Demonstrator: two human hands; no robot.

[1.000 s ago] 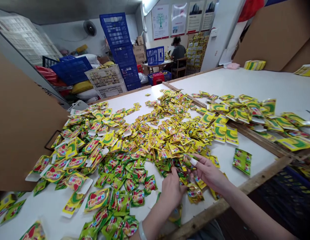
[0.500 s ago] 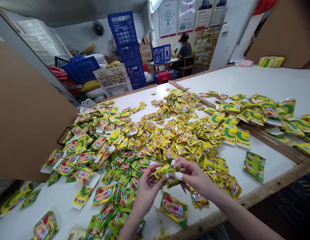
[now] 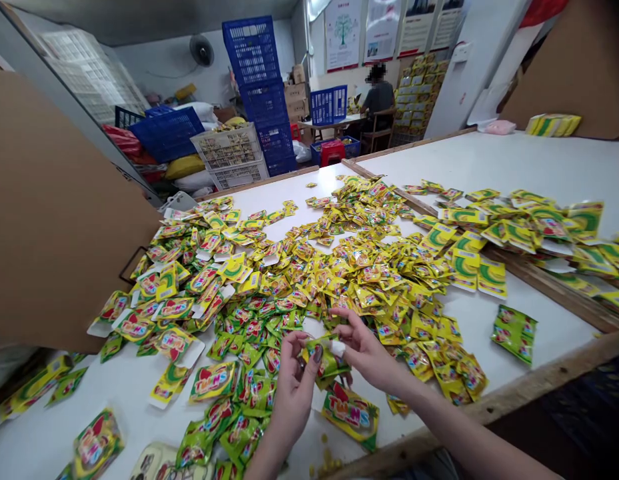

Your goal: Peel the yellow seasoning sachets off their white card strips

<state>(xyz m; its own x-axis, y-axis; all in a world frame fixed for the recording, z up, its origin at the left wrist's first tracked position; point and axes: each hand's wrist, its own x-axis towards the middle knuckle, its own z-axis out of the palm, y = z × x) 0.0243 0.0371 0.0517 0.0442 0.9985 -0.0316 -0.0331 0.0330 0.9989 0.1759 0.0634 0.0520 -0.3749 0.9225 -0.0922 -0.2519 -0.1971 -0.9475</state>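
Between my hands, just above the table's near edge, is a small green sachet (image 3: 328, 367). My left hand (image 3: 295, 387) grips its left side, thumb laid over the front. My right hand (image 3: 372, 357) has white tape on its fingers and pinches the sachet's upper right, its index finger raised. Whether a second sachet lies behind the green one is hidden. Just below them lies a flat yellow-green box marked "TWINS" (image 3: 352, 415). Heaped beyond my hands are loose green sachets (image 3: 252, 330) on the left and yellow sachets (image 3: 349, 270) on the right.
Printed boxes (image 3: 174, 310) lie at the left beside a large cardboard panel (image 3: 54, 200). A wooden strip (image 3: 549, 287) divides the white table, with flattened yellow packs (image 3: 476, 273) near it. A green packet (image 3: 514, 333) lies right. Blue crates (image 3: 262, 100) and a seated person (image 3: 379, 100) are behind.
The yellow sachet visible between my hands no longer shows; the green one now faces me. My right index finger has lifted away. The whole view has shifted slightly.
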